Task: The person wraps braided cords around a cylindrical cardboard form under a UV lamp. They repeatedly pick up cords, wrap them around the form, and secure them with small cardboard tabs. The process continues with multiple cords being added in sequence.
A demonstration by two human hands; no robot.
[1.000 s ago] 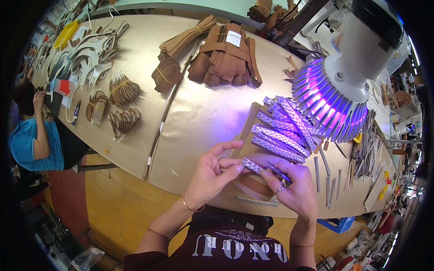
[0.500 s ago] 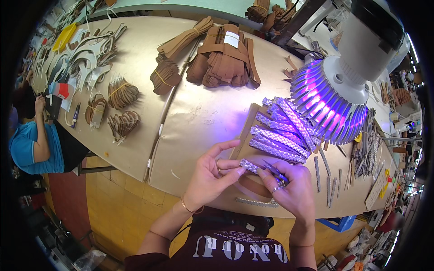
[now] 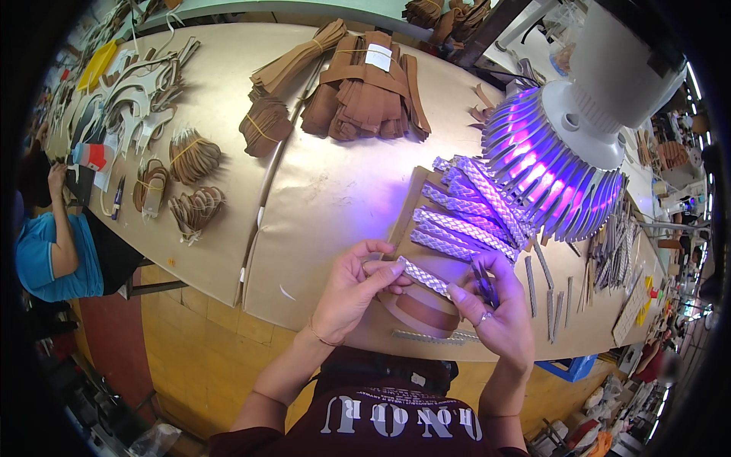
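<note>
A short light braided strip is stretched between my two hands. Its left end is pinched between the thumb and fingers of my left hand. My right hand grips the other end with its thumb and fingers, and also holds a small dark pointed tool, which looks like thread snips. Just beyond the hands, a pile of braided strips lies on a brown board, lit purple. Below the held strip is a curved brown and pale piece, partly covered by my right hand.
A large white lamp with a finned, purple-glowing head stands at right. Bundled brown strips lie at the back, with smaller bundles at left. Loose narrow strips lie at right. A person in blue is at far left.
My hands have moved apart, so more of the braided strip shows between them. The dark tool has turned more upright in my right hand. The whole view has shifted slightly.
</note>
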